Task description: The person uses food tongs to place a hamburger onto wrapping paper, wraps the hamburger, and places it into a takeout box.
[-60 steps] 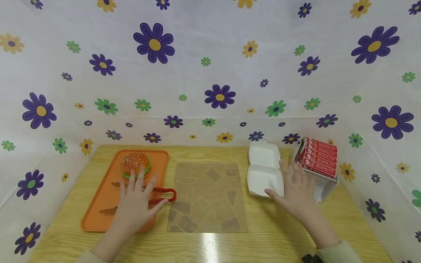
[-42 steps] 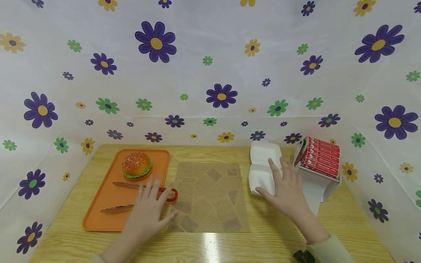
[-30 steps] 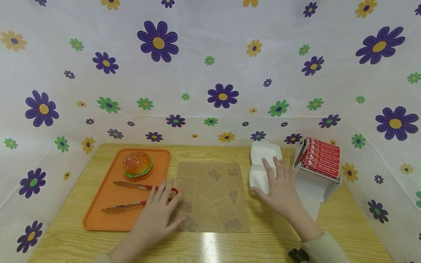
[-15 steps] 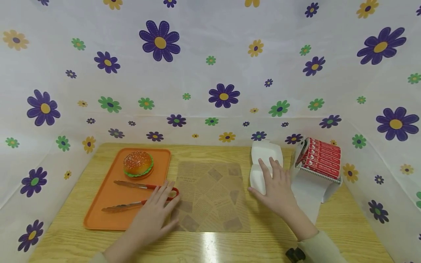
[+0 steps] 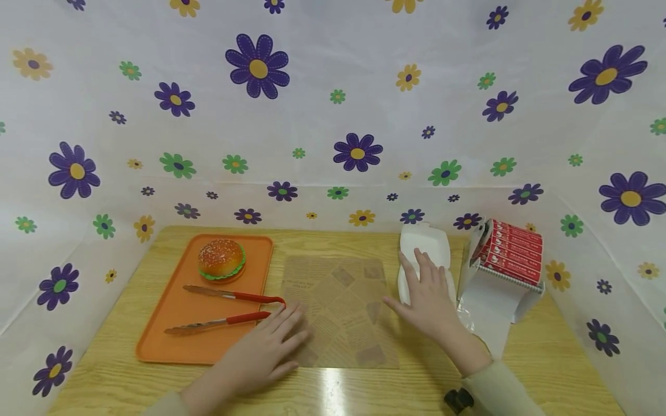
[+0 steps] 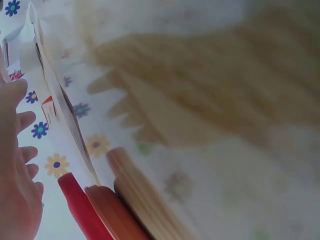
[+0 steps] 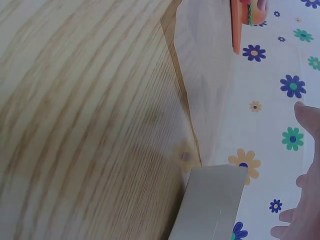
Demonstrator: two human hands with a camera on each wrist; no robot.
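2 flat hands over a printed wrapping paper (image 5: pixel 338 312) on the wooden tabletop (image 5: pixel 546 370).

The left hand (image 5: pixel 265 353) lies with fingers straight, its grip slack and holding nothing, fingertips on the paper's left edge just beside the red-handled tongs (image 5: pixel 229 309) on the orange tray (image 5: pixel 171 332). The right hand (image 5: pixel 429 297) is spread wide, holding nothing, fingers over the white clamshell box (image 5: pixel 424 245). A burger (image 5: pixel 221 260) sits at the tray's far end.
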